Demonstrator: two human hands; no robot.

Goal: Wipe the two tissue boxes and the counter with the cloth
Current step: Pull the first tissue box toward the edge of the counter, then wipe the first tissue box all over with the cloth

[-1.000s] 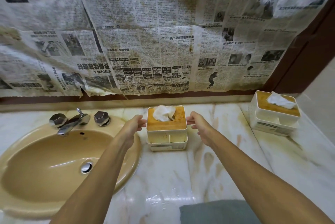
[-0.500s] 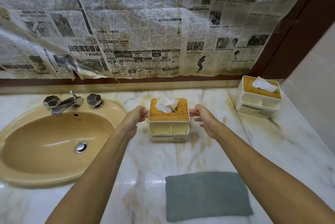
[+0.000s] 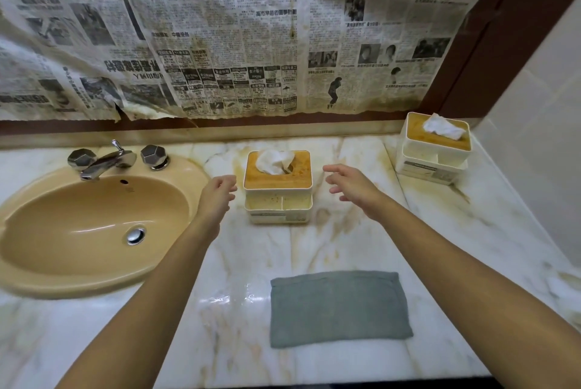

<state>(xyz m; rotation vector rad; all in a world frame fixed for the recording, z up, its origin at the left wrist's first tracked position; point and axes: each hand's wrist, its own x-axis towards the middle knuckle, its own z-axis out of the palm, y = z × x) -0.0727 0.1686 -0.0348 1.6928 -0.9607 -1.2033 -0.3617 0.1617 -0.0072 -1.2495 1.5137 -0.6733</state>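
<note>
Centre tissue box [image 3: 278, 187]: white body, stained orange lid, tissue protruding; stands mid-counter between both hands.
Corner tissue box [image 3: 435, 148]: same type, back right.
Cloth [image 3: 339, 308]: grey, flat, near edge.
Counter [image 3: 361, 231]: marble, yellow-stained.
Left hand [image 3: 218, 192]: fingers loosely curled, gripping nothing, beside the box.
Right hand [image 3: 352, 184]: fingers spread, empty.

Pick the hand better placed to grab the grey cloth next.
Right, probably. The grey cloth lies on the marble counter almost directly beneath the right forearm, and the right hand is empty. The left hand, also empty, sits toward the sink.
</note>
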